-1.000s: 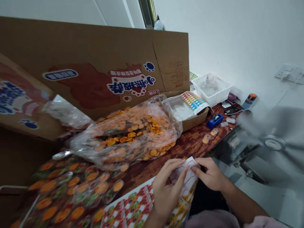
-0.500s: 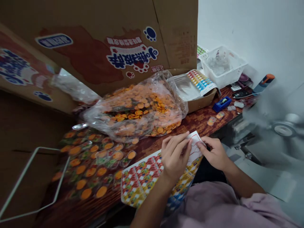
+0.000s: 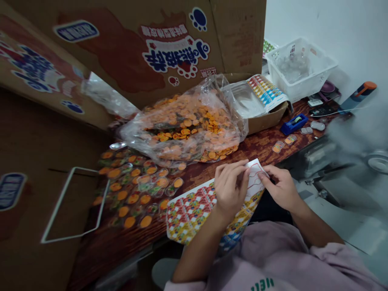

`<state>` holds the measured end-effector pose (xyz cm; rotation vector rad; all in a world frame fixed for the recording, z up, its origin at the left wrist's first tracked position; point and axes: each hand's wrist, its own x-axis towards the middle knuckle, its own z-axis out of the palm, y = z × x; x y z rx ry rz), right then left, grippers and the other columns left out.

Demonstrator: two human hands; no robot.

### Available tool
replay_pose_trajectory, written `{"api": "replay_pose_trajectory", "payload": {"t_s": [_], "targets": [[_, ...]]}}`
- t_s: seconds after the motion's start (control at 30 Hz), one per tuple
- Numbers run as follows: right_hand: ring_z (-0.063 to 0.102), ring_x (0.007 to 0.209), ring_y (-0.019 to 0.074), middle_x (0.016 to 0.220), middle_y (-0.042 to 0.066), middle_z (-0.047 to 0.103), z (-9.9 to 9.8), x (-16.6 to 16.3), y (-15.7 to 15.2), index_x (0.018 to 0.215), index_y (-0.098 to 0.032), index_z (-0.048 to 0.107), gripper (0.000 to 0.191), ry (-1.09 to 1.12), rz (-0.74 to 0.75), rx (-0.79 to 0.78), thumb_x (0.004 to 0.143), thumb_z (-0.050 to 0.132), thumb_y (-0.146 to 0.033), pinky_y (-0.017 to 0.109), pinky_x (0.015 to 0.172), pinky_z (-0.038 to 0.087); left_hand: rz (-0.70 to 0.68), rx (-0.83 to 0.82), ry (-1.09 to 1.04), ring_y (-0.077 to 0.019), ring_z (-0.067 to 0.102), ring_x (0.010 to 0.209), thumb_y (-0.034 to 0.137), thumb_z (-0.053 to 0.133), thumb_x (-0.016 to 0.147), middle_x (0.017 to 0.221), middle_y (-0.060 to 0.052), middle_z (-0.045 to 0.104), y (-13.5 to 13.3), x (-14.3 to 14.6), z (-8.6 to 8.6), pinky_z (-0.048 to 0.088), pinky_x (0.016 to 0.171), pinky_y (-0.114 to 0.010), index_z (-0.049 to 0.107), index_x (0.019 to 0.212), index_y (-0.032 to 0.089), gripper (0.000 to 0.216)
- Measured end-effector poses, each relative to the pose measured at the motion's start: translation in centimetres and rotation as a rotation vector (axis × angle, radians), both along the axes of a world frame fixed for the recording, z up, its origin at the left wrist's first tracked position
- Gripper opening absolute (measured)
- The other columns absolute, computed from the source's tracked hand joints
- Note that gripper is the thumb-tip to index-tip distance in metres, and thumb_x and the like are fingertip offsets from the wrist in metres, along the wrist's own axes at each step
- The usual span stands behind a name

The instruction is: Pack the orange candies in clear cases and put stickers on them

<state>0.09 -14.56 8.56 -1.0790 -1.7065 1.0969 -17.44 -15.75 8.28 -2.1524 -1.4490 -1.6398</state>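
A sticker sheet [image 3: 190, 210] with red, yellow and blue printed rows hangs over the table's front edge toward my lap. Its far corner shows white backing with red outlines. My left hand [image 3: 232, 188] is closed at that white part, fingers bent together over its upper edge. With thumb and forefinger, my right hand [image 3: 280, 186] pinches the white corner from the right side. Whether a single sticker lies between the fingertips is hidden. Left of the sheet, many small clear cases with orange discs [image 3: 145, 221] are spread on the dark red table [image 3: 194, 176].
A clear bag of orange discs [image 3: 188, 129] lies behind my hands, against large cardboard boxes [image 3: 127, 48]. Farther right stand a shallow carton with more sheets [image 3: 268, 93], a white basket [image 3: 309, 81], a blue tape dispenser [image 3: 294, 123] and a bottle [image 3: 359, 97]. A fan [image 3: 376, 161] is at right.
The view has shifted, so the whole scene sits farther right and the table contents higher. Both hands keep nearly the same hold on the sheet's white corner.
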Motion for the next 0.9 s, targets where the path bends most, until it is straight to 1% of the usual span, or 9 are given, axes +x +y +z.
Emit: {"api": "replay_pose_trajectory", "payload": {"t_s": [0.13, 0.27, 0.43, 0.53, 0.6, 0.67, 0.73, 0.8, 0.9], "targets": [[0.052, 0.061, 0.0118, 0.071, 0.0, 0.063, 0.0, 0.2, 0.1, 0.085, -0.019, 0.072, 0.032, -0.063, -0.049, 0.005, 0.102, 0.058, -0.043, 0.024, 0.057, 0.042, 0.036, -0.003, -0.074, -0.0191, 0.077, 0.096, 0.014, 0.063, 0.099, 0.102, -0.007, 0.08, 0.2, -0.7, 0.4, 0.052, 0.088, -0.036, 0.064, 0.102, 0.021, 0.008], [0.054, 0.062, 0.0119, 0.072, 0.0, 0.065, 0.0, 0.4, 0.1, 0.085, -0.019, 0.072, 0.03, -0.04, -0.04, -0.001, 0.101, 0.06, -0.042, 0.023, 0.058, 0.044, 0.018, -0.07, -0.045, -0.0206, 0.076, 0.1, 0.019, 0.063, 0.099, 0.105, -0.007, 0.08, 0.2, -1.7, 0.6, 0.051, 0.092, -0.039, 0.066, 0.102, 0.021, 0.004], [0.061, 0.065, 0.0142, 0.076, 0.001, 0.072, -0.4, 0.7, 0.1, 0.093, -0.02, 0.075, 0.029, 0.051, -0.067, -0.058, 0.097, 0.065, -0.046, 0.024, 0.059, 0.049, -0.127, -0.241, 0.025, -0.0236, 0.073, 0.103, 0.029, 0.07, 0.094, 0.114, -0.01, 0.078, -0.4, -3.8, -0.5, 0.053, 0.096, -0.042, 0.067, 0.122, 0.02, 0.03], [0.063, 0.066, 0.015, 0.077, 0.003, 0.073, -0.9, 1.0, 0.4, 0.092, -0.019, 0.076, 0.033, 0.129, -0.036, -0.128, 0.094, 0.069, -0.051, 0.024, 0.058, 0.052, -0.237, -0.271, 0.005, -0.0197, 0.071, 0.093, 0.031, 0.076, 0.092, 0.108, -0.008, 0.077, -0.8, -4.8, -1.3, 0.056, 0.085, -0.035, 0.068, 0.13, 0.021, 0.04], [0.065, 0.067, 0.0153, 0.078, 0.003, 0.074, -1.0, 1.2, 0.8, 0.091, -0.019, 0.075, 0.035, 0.181, 0.053, -0.207, 0.089, 0.075, -0.054, 0.024, 0.06, 0.054, -0.277, -0.269, -0.022, -0.0158, 0.068, 0.084, 0.03, 0.077, 0.092, 0.099, -0.005, 0.073, -1.1, -5.0, -1.6, 0.054, 0.074, -0.029, 0.067, 0.135, 0.022, 0.044], [0.068, 0.07, 0.0161, 0.082, 0.003, 0.076, -0.7, 1.3, 1.3, 0.094, -0.019, 0.076, 0.038, 0.187, 0.217, -0.328, 0.081, 0.083, -0.054, 0.025, 0.063, 0.057, -0.311, -0.247, -0.026, -0.0128, 0.062, 0.076, 0.029, 0.077, 0.093, 0.09, -0.002, 0.067, -1.4, -4.9, -1.8, 0.051, 0.067, -0.025, 0.066, 0.138, 0.024, 0.046], [0.072, 0.076, 0.0182, 0.087, 0.004, 0.078, -0.3, 1.3, 1.7, 0.1, -0.018, 0.077, 0.041, 0.161, 0.384, -0.457, 0.077, 0.087, -0.051, 0.028, 0.068, 0.061, -0.341, -0.216, -0.02, -0.0114, 0.056, 0.071, 0.027, 0.076, 0.094, 0.085, 0.001, 0.061, -1.9, -4.7, -1.7, 0.048, 0.064, -0.024, 0.064, 0.139, 0.026, 0.047], [0.075, 0.084, 0.0202, 0.091, 0.005, 0.08, 0.0, 1.0, 1.9, 0.105, -0.017, 0.079, 0.04, 0.158, 0.491, -0.536, 0.08, 0.085, -0.048, 0.032, 0.077, 0.063, -0.353, -0.207, -0.011, -0.0116, 0.056, 0.073, 0.026, 0.076, 0.094, 0.086, 0.001, 0.06, -2.4, -4.7, -1.5, 0.048, 0.064, -0.024, 0.062, 0.142, 0.027, 0.05], [0.077, 0.088, 0.021, 0.091, 0.006, 0.081, -0.3, 0.5, 1.8, 0.107, -0.018, 0.08, 0.038, 0.219, 0.558, -0.576, 0.084, 0.083, -0.048, 0.035, 0.083, 0.064, -0.328, -0.202, 0.054, -0.0149, 0.062, 0.083, 0.028, 0.077, 0.093, 0.097, -0.004, 0.066, -3.3, -5.0, -0.9, 0.05, 0.072, -0.029, 0.058, 0.145, 0.026, 0.055]]}}
